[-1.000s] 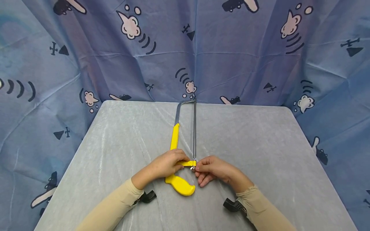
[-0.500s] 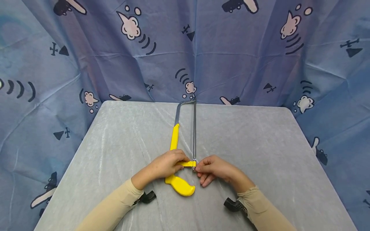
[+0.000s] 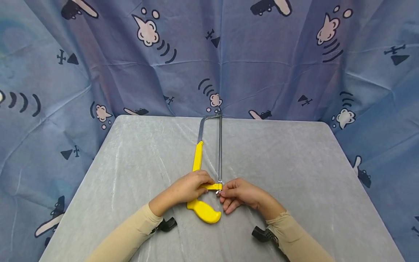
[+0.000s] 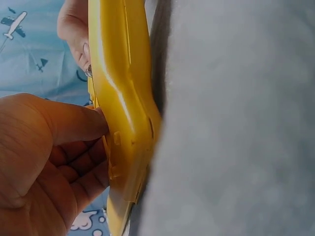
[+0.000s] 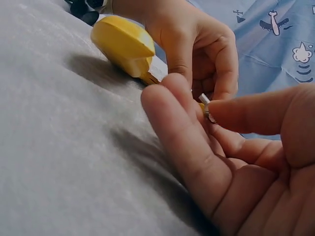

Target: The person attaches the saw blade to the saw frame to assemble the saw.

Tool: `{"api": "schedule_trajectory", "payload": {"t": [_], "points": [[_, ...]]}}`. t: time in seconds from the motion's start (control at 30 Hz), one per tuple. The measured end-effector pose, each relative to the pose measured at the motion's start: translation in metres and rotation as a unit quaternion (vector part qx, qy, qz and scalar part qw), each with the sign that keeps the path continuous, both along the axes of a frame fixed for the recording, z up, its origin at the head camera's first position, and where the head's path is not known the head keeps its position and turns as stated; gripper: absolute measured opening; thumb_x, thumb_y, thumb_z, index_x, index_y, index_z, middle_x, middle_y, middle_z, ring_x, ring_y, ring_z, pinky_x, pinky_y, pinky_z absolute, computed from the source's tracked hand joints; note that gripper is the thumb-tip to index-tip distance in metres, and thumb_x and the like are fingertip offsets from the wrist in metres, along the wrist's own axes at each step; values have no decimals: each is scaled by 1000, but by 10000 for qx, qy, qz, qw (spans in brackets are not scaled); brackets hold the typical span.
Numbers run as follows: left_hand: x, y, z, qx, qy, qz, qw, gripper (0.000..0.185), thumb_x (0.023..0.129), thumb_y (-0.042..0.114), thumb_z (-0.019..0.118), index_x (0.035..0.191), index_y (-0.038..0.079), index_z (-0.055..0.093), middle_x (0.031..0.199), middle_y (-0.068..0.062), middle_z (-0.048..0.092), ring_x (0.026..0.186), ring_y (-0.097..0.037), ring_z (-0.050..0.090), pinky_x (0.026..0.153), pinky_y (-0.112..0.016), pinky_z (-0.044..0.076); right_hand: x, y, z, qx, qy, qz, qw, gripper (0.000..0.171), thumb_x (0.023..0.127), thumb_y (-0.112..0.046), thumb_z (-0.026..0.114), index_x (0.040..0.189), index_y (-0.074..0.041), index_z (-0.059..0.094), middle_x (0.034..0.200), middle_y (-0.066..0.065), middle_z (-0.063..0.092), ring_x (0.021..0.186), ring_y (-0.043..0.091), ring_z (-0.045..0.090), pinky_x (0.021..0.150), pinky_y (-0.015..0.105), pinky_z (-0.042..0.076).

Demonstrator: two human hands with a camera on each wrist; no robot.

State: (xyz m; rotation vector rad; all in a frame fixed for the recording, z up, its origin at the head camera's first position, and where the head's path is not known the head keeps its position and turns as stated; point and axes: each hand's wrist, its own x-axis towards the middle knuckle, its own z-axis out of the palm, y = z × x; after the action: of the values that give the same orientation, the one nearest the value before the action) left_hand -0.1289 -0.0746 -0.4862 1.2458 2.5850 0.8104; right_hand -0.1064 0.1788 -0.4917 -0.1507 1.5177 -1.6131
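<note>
A hacksaw with a yellow handle lies on the table, its grey frame bow reaching toward the far edge. Its blade runs along the right side. My left hand grips the yellow part of the frame just above the handle; in the left wrist view its thumb presses the yellow body. At the near end of the blade, my right hand pinches a small metal wing nut between thumb and finger. The right wrist view shows one wing of the nut; the fingers hide the rest.
The grey table extends on both sides of the saw. Behind it hangs a blue patterned cloth, close to the saw's far end. A black wrist camera sits under the left wrist, another camera under the right.
The wing nut's wings stand at a different angle than half a second ago. My right fingers have shifted slightly left and nearer with it. The left hand and saw stay in place.
</note>
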Motion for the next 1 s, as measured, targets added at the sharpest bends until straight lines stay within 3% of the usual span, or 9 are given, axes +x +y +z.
{"api": "schedule_trajectory", "payload": {"t": [0.23,0.47,0.57,0.73,1.0], "points": [[-1,-1,1,171,20,-15,9999,28,92,4,73,119,10,73,111,1,69,104,-13,63,96,-29,52,0,0,-1,-238,-42,40,9997,23,105,-4,50,116,14,58,93,10,68,75,19,73,74,40,64],[-1,-1,3,188,5,-62,9998,28,91,3,73,119,10,73,110,1,69,105,-13,63,96,-28,52,2,7,13,877,586,-289,9940,26,103,-8,53,110,15,64,82,11,67,63,18,71,63,40,63],[-1,-1,3,164,15,-79,9998,28,91,3,73,119,10,73,110,0,69,104,-13,63,96,-28,52,3,11,22,1083,715,-415,9907,31,102,-13,56,108,16,66,77,11,67,60,18,70,62,42,63],[-1,0,2,141,-20,-55,9999,29,91,3,73,119,10,73,110,1,69,105,-13,63,96,-28,52,5,8,26,942,608,-336,9931,36,101,-19,62,108,16,67,78,13,70,62,20,71,64,45,63],[-1,0,0,120,-11,-1,9999,29,91,3,73,119,11,74,110,2,69,104,-12,63,96,-29,52,7,-5,16,653,327,-258,9970,35,102,-20,63,104,14,66,80,11,69,64,20,72,67,44,63]]}}
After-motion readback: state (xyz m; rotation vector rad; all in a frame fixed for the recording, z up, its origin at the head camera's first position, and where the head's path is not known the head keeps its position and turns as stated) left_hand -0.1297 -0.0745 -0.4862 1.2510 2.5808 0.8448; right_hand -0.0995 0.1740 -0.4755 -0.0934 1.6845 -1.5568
